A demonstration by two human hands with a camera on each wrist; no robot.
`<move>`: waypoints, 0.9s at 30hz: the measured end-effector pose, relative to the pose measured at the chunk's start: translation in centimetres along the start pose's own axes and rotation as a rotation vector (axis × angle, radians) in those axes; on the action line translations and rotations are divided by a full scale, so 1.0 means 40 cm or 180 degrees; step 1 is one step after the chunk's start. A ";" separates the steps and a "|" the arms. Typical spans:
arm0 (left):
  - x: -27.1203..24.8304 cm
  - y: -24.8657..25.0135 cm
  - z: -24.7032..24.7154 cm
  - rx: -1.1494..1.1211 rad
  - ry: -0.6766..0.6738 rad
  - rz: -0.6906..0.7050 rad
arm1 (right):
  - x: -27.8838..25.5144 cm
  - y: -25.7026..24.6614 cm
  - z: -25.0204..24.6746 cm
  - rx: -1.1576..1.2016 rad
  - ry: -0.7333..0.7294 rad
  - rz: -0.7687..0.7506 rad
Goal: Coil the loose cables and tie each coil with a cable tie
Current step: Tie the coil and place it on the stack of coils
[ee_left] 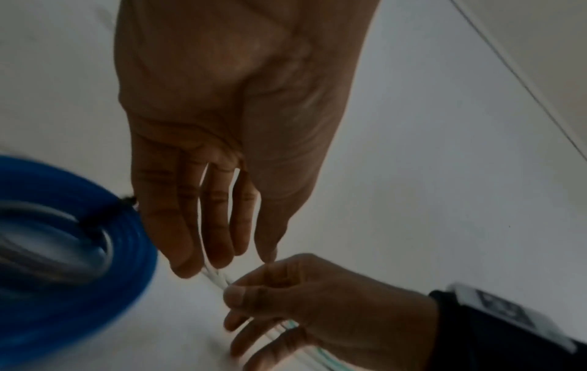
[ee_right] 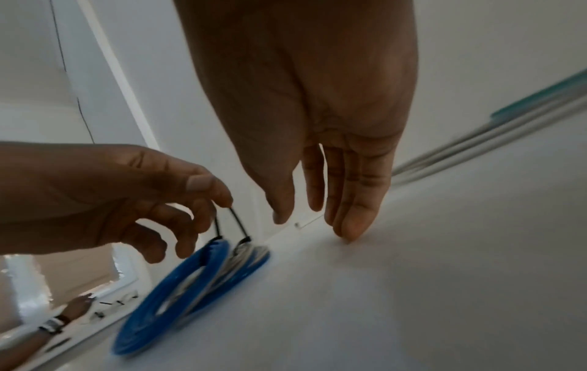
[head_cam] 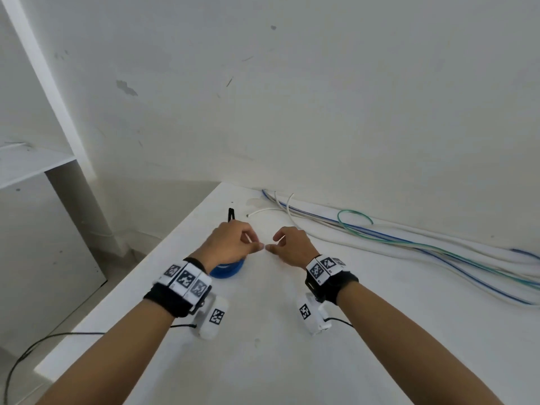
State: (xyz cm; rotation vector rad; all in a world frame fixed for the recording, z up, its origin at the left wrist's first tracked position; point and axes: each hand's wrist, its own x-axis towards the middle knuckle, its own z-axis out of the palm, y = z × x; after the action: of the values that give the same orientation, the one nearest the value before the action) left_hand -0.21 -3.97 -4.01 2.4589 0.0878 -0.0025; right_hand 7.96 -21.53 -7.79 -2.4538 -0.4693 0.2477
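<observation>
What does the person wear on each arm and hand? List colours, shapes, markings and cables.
Both forearms are bare, with no sleeves or gloves. The left hand and right hand each have a black wrist strap carrying white blocks printed with black square-patterned markers. Under each wrist hangs a white rounded camera unit, also marked, with a thin black cable.

head: high, looking down | wrists: close, blurry; all share blue coil (ee_right: 190, 283)
</observation>
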 end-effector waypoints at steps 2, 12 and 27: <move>0.047 0.049 0.055 -0.0176 -0.0305 0.0166 | 0.000 0.054 -0.043 -0.0355 0.0171 0.0028; 0.253 0.225 0.274 0.1250 -0.0702 0.0679 | -0.046 0.329 -0.240 -0.1121 0.0215 0.0641; 0.188 0.279 0.216 -0.0955 0.0496 0.1601 | -0.201 0.265 -0.402 0.1160 0.1588 -0.0183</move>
State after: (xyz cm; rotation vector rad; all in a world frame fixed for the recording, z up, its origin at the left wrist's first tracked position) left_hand 8.19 -17.57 -3.90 2.1166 -0.4327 0.3921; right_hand 8.02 -41.28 -1.04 -2.0413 -0.2469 -0.2788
